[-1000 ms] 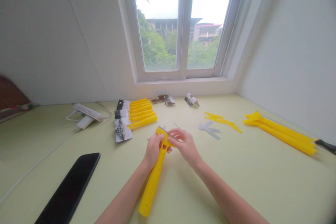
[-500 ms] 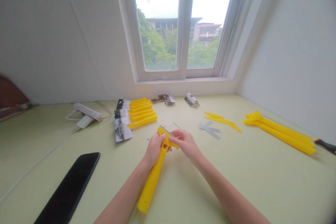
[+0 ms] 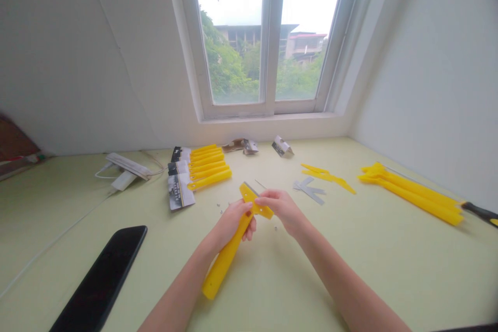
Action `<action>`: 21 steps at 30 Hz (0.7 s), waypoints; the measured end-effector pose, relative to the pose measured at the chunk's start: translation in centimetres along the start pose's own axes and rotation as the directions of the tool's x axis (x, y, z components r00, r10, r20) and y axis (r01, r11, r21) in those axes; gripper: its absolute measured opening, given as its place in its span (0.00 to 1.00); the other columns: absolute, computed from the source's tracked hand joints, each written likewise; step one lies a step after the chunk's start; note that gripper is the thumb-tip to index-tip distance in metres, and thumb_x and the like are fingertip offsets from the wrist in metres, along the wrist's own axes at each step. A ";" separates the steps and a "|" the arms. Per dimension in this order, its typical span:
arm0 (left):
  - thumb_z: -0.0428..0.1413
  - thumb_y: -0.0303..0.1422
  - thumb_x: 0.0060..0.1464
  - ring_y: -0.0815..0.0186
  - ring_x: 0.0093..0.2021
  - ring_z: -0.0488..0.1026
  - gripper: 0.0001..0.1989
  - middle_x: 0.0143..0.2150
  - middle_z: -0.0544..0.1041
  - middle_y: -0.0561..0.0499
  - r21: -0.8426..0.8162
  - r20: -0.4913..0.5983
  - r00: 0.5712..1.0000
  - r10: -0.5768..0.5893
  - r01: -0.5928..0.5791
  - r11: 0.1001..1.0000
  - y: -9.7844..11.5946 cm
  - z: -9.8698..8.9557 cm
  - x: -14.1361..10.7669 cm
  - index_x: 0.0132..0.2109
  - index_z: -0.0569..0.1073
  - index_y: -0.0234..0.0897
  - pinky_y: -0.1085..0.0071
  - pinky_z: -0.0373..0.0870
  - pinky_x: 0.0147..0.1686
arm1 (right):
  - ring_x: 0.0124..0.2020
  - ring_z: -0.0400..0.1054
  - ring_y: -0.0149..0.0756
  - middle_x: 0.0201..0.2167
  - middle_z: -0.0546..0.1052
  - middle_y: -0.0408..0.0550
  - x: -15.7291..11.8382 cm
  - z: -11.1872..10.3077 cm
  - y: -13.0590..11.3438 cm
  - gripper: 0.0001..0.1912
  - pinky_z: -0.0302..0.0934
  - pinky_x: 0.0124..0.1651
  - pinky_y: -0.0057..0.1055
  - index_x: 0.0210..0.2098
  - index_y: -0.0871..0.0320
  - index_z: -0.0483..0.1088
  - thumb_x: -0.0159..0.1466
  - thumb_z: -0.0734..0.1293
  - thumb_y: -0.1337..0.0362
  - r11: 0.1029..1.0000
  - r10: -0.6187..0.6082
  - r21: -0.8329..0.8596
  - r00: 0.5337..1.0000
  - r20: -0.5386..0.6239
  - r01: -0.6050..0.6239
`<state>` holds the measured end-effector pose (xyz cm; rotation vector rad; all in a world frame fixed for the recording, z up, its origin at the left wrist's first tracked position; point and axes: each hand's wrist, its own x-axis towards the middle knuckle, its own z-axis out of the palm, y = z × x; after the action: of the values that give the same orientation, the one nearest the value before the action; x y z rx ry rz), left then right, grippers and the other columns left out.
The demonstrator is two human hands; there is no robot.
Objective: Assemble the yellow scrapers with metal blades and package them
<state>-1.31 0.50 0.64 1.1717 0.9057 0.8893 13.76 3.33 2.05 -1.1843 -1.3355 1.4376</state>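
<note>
I've got the yellow plastic scraper [image 3: 227, 251] up in front of me, just above the tabletop, with its wide head angled up and to the far right. My left hand [image 3: 231, 223] is closed around the neck, right under the head, and the long handle runs down toward me and to the left, well past my grip. My right hand [image 3: 282, 210] is pinching the right end of the head between thumb and fingers, so both hands are on it and nearly meet.

Just past the head, a thin metal blade [image 3: 260, 184] lies close by, and tiny screws [image 3: 275, 228] sit on the pale green table [image 3: 389, 280] on either side of my hands. To the far left there's a row of yellow handles [image 3: 208, 167] beside printed packaging cards [image 3: 181, 192]. Far right, I see flat yellow pieces [image 3: 327, 177], grey metal blades [image 3: 309, 190] and more long yellow handles [image 3: 412, 194]. A black phone [image 3: 101, 280] lies near left.
</note>
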 end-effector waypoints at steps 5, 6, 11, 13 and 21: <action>0.45 0.39 0.51 0.73 0.11 0.61 0.10 0.15 0.65 0.57 -0.012 -0.047 0.999 -0.009 0.009 1.000 -0.1 0.1 0.1 0.31 0.60 0.36 0.78 0.54 0.11 | 0.23 0.61 0.29 0.18 0.70 0.41 0.2 -0.1 0.4 0.09 0.53 0.28 0.27 0.22 0.61 0.70 0.45 0.69 0.62 1.000 0.012 0.003 0.999 0.034 -0.012; 0.46 0.39 0.50 0.73 0.11 0.62 0.10 0.16 0.65 0.57 -0.015 -0.048 0.999 -0.017 0.016 1.000 -0.1 0.1 0.1 0.31 0.60 0.36 0.78 0.55 0.11 | 0.23 0.61 0.29 0.18 0.70 0.41 0.2 -0.1 0.4 0.09 0.53 0.28 0.26 0.22 0.61 0.69 0.45 0.69 0.62 1.000 0.015 0.005 0.999 0.043 -0.015; 0.46 0.38 0.50 0.73 0.12 0.62 0.09 0.16 0.65 0.57 0.004 -0.016 1.000 0.001 0.000 1.000 -0.1 0.0 0.0 0.32 0.61 0.36 0.79 0.53 0.09 | 0.25 0.63 0.30 0.19 0.70 0.40 0.0 0.3 0.4 0.08 0.54 0.29 0.26 0.23 0.60 0.69 0.47 0.67 0.60 1.000 -0.002 -0.015 0.998 0.066 0.003; 0.45 0.37 0.50 0.74 0.11 0.61 0.08 0.16 0.65 0.57 0.018 -0.014 1.000 0.004 -0.003 1.000 -0.3 0.2 0.0 0.32 0.61 0.36 0.79 0.52 0.09 | 0.25 0.63 0.30 0.20 0.71 0.41 -0.1 0.5 0.3 0.09 0.55 0.29 0.26 0.23 0.59 0.69 0.48 0.67 0.59 1.000 0.000 -0.028 0.998 0.057 0.001; 0.44 0.44 0.52 0.74 0.10 0.59 0.15 0.15 0.65 0.57 0.002 -0.048 0.999 -0.012 0.012 1.000 -0.5 0.7 0.0 0.33 0.62 0.35 0.79 0.50 0.08 | 0.25 0.64 0.30 0.20 0.71 0.41 0.0 0.6 0.4 0.09 0.55 0.30 0.27 0.24 0.60 0.71 0.48 0.67 0.59 1.000 -0.005 -0.005 0.998 0.070 0.005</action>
<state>-0.59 0.21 0.26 1.1499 0.9517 0.9106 13.16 3.10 1.63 -1.1426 -1.3899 1.4844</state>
